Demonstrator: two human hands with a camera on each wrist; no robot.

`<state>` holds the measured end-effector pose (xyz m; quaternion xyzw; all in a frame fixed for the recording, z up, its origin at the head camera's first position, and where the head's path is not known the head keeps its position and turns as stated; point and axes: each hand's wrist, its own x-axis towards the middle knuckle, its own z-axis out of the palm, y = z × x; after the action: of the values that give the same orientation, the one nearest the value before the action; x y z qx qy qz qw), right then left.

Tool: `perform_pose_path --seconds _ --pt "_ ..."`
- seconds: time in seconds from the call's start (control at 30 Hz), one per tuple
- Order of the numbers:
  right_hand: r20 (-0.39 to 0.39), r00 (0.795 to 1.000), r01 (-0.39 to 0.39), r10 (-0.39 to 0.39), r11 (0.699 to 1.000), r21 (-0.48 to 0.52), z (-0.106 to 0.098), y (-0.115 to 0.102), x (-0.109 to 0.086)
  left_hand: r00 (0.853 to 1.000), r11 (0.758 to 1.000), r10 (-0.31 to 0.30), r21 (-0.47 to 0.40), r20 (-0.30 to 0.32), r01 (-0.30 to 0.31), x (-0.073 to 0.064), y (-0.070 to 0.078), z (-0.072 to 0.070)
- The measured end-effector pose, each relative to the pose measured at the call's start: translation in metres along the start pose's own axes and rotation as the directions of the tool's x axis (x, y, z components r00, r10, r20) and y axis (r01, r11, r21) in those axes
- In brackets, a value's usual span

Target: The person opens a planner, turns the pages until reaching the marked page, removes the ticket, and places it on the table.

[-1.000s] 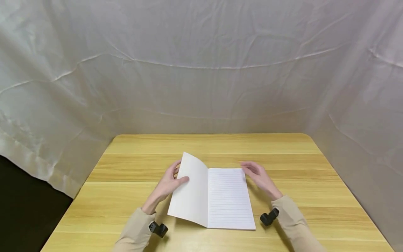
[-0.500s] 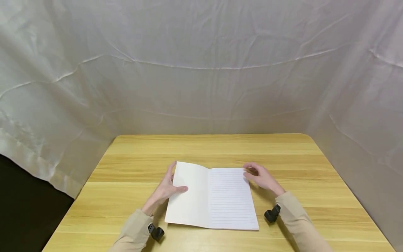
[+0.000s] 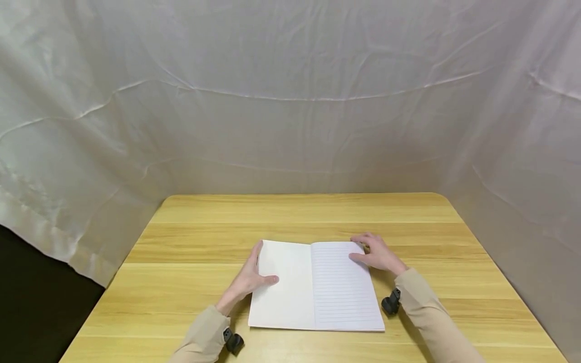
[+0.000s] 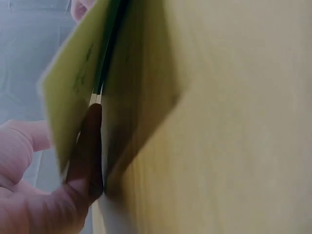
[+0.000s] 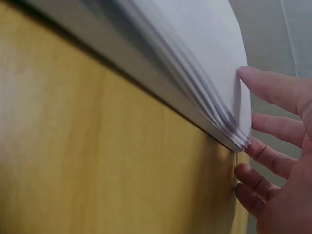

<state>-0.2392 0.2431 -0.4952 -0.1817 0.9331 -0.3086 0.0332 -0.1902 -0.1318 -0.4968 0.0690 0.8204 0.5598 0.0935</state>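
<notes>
A notebook (image 3: 290, 297) lies spread on the table in the head view, a blank inside cover on the left and a lined page (image 3: 342, 295) on the right. My left hand (image 3: 247, 277) holds the cover's outer edge, thumb on the blank side and fingers at and beneath the edge. The left wrist view shows the cover's greenish outer face (image 4: 73, 92) raised slightly off the wood. At the far right corner my right hand (image 3: 379, 254) has its thumb on the lined page and fingers round the top edge. Fanned page edges (image 5: 209, 105) show beside that thumb (image 5: 273, 90).
The wooden table (image 3: 181, 237) extends round the notebook on all sides. Grey cloth (image 3: 290, 126) hangs behind and at both sides. A small black camera sits on each wrist, over beige sleeves (image 3: 201, 335).
The left cover has come down from upright to nearly flat, with my left hand lowering it. The notebook has shifted a little right. My right thumb has come onto the lined page.
</notes>
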Motion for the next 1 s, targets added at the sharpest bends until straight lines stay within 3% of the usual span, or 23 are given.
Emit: perform_pose_path --seconds 0.13,0.33,0.83,1.0 --pt "-0.005 1.000 -0.026 0.026 1.000 -0.016 0.0014 -0.0004 0.0022 0.999 0.992 -0.007 0.129 -0.048 0.013 0.0005 0.0010 0.0015" --pt "-0.025 0.999 -0.028 0.028 0.999 -0.017 0.0027 0.0001 0.0041 0.997 0.973 -0.003 0.228 -0.072 0.019 0.0003 0.0048 0.0003" --pt "-0.089 0.996 -0.030 0.031 0.999 0.021 0.0040 0.0057 0.0053 0.996 0.955 -0.011 0.295 -0.087 0.036 0.0010 0.0051 0.0016" --pt "-0.148 0.987 -0.063 0.068 0.997 0.042 0.0060 0.0067 0.0066 0.996 0.958 0.026 0.286 -0.088 0.000 0.0005 0.0055 0.0028"
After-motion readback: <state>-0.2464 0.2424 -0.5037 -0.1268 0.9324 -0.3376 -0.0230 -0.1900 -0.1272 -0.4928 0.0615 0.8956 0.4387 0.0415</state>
